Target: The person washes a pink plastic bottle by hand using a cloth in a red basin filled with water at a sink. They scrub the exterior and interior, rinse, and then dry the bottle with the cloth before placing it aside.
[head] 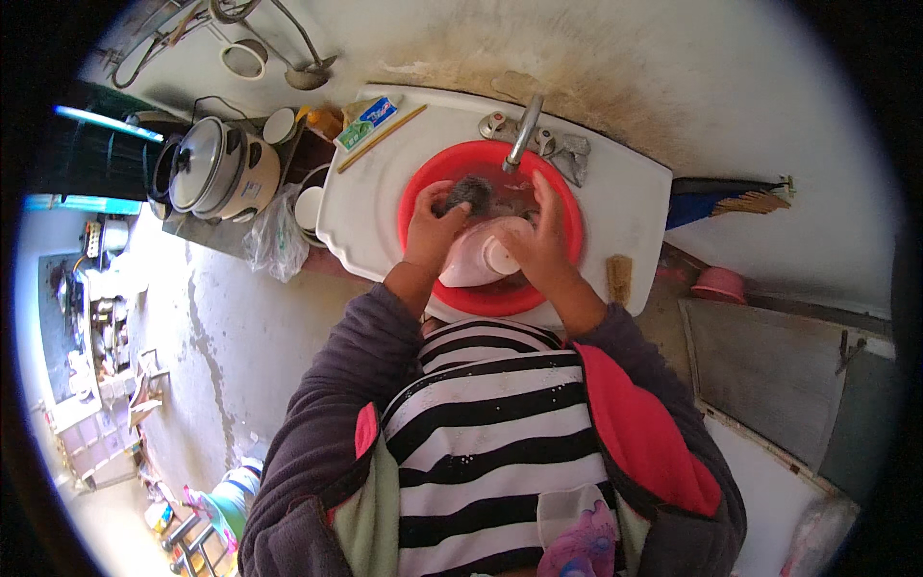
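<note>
My left hand (433,227) grips a dark scouring pad (469,193), held over the left side of a red plastic basin (412,189). A white bowl (467,252) is tipped in the basin, its round foot facing me. My right hand (542,241) holds the bowl at its right side, with the thumb by the foot and the other fingers raised. Water stands in the basin, and something small and dark behind the bowl is hard to make out. The basin sits in a white washbasin (364,209) under a metal tap (524,133).
Toothpaste boxes (368,122) and a wooden stick (382,138) lie on the left rim. A scrubbing brush (618,279) rests at the right, a crumpled grey packet (573,159) behind. An electric cooker (225,169) and a plastic bag (276,234) stand further left. Ladles (310,72) hang above.
</note>
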Motion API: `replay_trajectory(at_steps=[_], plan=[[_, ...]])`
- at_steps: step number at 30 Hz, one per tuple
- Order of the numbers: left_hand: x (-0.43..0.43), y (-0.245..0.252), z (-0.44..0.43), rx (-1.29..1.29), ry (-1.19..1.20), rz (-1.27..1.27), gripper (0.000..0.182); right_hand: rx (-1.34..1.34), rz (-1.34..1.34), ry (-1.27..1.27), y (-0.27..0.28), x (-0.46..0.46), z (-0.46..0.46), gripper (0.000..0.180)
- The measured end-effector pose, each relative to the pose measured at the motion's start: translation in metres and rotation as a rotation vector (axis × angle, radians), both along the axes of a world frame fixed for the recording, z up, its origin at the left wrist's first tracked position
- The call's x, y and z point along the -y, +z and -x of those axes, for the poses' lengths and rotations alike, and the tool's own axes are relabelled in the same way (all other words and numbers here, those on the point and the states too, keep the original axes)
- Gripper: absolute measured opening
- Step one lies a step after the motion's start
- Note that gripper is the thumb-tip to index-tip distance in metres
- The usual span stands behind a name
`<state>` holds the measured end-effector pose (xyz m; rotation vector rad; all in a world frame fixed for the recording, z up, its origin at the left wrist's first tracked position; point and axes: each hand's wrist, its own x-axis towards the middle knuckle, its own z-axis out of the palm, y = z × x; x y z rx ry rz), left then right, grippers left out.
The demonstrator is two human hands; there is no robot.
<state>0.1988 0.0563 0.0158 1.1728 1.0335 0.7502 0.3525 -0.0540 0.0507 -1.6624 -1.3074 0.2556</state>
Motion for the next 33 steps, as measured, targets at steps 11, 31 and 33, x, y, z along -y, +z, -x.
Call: replay_trajectory(at_steps=[11,31,33], plan=[[-0.032,-0.013,0.013,0.290,-0.023,0.585,0.024,-0.769,0.700,0.102,-0.043,0.044,0.056,0.050],[-0.035,0.040,0.016,0.068,-0.698,-0.928,0.043,-0.629,0.416,-0.292,-0.074,0.035,0.079,0.045],[-0.026,0.051,0.003,0.051,-0.821,-0.976,0.042,-0.398,0.321,-0.227,-0.081,0.041,0.089,0.050]])
